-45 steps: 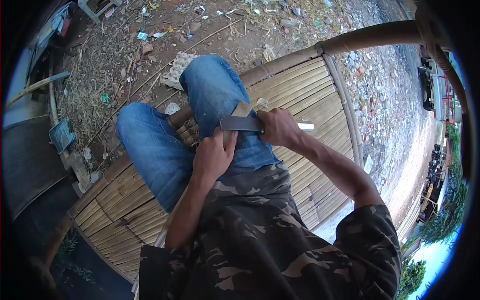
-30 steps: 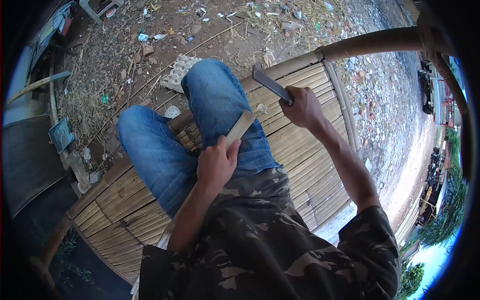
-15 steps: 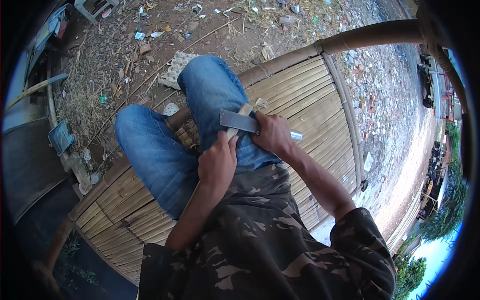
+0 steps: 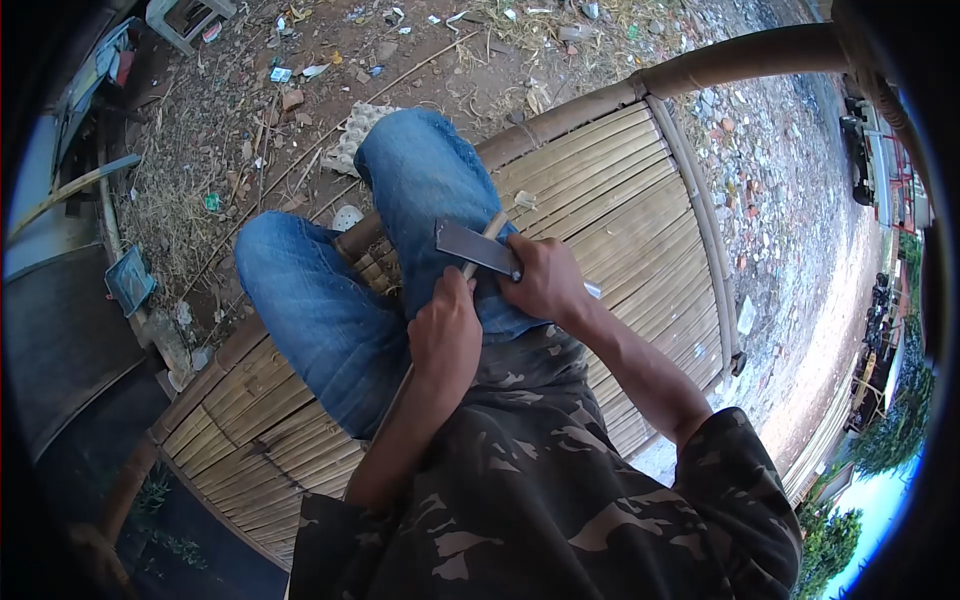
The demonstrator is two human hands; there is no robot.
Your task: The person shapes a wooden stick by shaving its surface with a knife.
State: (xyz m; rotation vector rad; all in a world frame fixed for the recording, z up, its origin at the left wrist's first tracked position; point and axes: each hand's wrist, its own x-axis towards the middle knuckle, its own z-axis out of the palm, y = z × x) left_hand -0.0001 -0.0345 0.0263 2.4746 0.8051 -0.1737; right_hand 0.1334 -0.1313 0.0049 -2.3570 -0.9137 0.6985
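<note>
My left hand (image 4: 445,328) is closed around a thin strip of bamboo or wood (image 4: 494,226), whose far end sticks out past the fingers over my right thigh. My right hand (image 4: 546,282) grips a knife with a broad, square-ended blade (image 4: 476,249). A bit of the knife's shiny metal handle (image 4: 594,290) shows behind that fist. The blade lies across the strip, just beyond my left fingers, pointing left. Part of the strip is hidden under the blade and my left hand.
I sit on a slatted bamboo platform (image 4: 630,225) with a round bamboo rail (image 4: 740,62) along its edge. A small pale shaving (image 4: 525,200) lies on the slats. Below, an egg tray (image 4: 352,140) rests on littered ground. A plastic stool (image 4: 188,22) stands farther off.
The strip now shows a narrower side and looks turned in my left hand. The blade slants more, its square end slightly higher. My left hand has shifted slightly right and down.
</note>
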